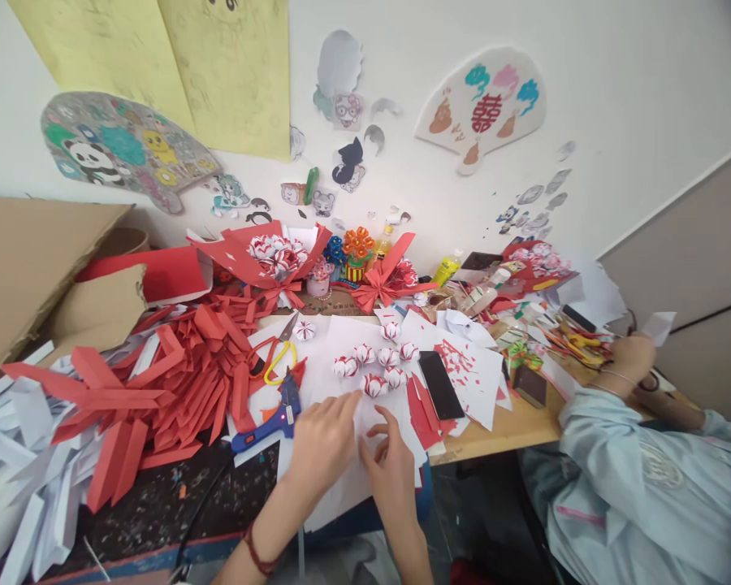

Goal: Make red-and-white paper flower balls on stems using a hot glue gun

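My left hand [324, 437] is over the white paper sheets [335, 496], seen from its back. Its fingers stretch toward the nearest red-and-white paper flower [374, 385]; the thumb side is partly hidden. Close beside it, my right hand [390, 461] has thumb and fingers apart and curved, with nothing visible between them. Several small paper flowers [364, 353] form a cluster just beyond both hands. To the left of my left hand lies a blue glue gun [274, 418], with yellow-handled scissors [281, 362] behind it. A black phone [441, 384] is right of the flowers.
Folded red paper strips [176, 366] and white strips [42, 479] heap up at left. Wrapped bouquets [278, 258] stand against the wall. Red scraps [456, 363] lie on paper at right. Another person's hand [632, 356] holds a piece of white paper [659, 327] at far right.
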### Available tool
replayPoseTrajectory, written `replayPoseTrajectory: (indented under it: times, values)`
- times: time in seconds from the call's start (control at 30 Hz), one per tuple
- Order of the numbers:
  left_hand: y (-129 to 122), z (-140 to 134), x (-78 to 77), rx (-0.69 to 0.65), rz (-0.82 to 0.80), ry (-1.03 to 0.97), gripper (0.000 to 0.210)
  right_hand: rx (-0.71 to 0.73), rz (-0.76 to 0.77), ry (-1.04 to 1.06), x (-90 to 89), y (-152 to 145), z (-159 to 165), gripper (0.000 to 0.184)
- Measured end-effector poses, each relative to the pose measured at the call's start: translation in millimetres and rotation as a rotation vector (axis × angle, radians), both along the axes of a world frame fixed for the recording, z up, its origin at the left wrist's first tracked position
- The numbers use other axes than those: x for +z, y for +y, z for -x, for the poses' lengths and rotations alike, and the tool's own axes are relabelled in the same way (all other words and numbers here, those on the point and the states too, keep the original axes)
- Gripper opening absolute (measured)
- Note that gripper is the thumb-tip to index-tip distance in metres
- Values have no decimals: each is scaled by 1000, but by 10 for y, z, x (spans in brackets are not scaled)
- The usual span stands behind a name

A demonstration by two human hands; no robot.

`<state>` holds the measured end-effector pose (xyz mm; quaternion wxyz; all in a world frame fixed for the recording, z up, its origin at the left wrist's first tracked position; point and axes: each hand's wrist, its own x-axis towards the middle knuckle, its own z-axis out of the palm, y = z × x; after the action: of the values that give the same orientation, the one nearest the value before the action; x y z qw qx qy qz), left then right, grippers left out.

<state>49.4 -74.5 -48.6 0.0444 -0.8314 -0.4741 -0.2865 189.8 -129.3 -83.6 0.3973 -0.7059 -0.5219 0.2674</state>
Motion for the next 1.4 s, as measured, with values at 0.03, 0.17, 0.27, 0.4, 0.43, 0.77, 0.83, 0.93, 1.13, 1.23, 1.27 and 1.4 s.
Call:
replayPoseTrajectory:
  times: [0.03,0.17,0.27,0.4,0.43,0.77,0.83,0.93,1.13,1.23,1.27,1.4]
  values:
    - [72,73,81,104,11,-81,36,-1,0,-8,-6,21,3,52]
    - [546,383,389,554,247,-171,38,-30,-22,-26,-8,107,29,55]
    - [915,538,502,604,332,-296,54,-47,-50,-17,37,155,49,51]
    - [1183,575,525,602,271,-389,42,-52,-80,14,99,184,43,47]
    - [1212,564,529,604,248,-395,37,-56,-88,22,103,188,36,46]
    - [1332,528,645,529,203,-372,22,-84,-117,81,53,222,-17,43]
    - [1298,554,662,520,220,-351,24,-116,-139,61,62,234,-56,42]
    - [1165,615,700,558,265,-283,40,-208,-191,-29,47,238,-169,39]
    - [640,648,700,664,164,-136,54,-276,-221,-146,-102,173,-520,32]
    - [298,537,539,511,-65,-70,29,-236,-259,-220,-173,136,-655,35]
    - [188,483,461,418,-107,-73,24,-214,-262,-239,-192,126,-682,37]
    - [-127,266,145,139,-7,-166,24,-139,-243,-216,-221,92,-697,52]
